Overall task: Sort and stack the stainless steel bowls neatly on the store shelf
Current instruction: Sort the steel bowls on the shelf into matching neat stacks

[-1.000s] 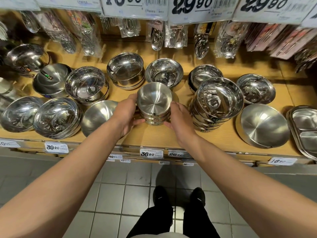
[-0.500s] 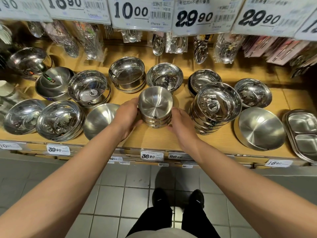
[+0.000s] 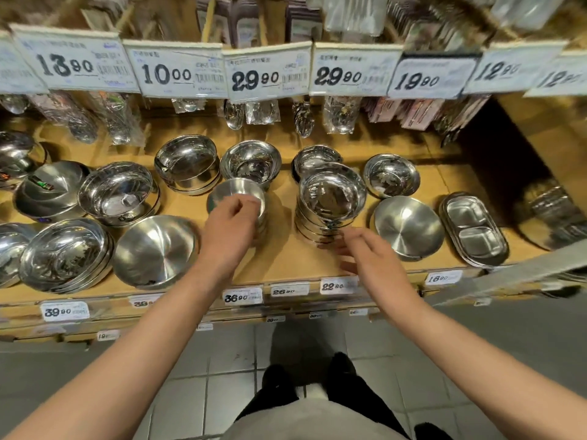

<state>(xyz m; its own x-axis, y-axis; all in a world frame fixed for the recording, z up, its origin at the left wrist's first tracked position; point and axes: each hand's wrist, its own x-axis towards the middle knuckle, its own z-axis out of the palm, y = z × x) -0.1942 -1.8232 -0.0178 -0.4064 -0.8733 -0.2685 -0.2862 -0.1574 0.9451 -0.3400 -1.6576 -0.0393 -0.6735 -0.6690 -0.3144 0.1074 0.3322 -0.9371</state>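
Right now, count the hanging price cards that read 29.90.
2 price cards: one in the middle of the upper row, the other directly right of it. Cropped or blurred cards at the edges could hide more.

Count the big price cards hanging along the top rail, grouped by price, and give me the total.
13.90: 1
10.00: 1
29.90: 2
19.90: 1
12-something, blurred: 2
Total: 7, plus one unreadable card cut off at the left edge.

Small bowl stack [image 3: 241, 193] left of taller stack [image 3: 330, 201], both on shelf [image 3: 286, 258].
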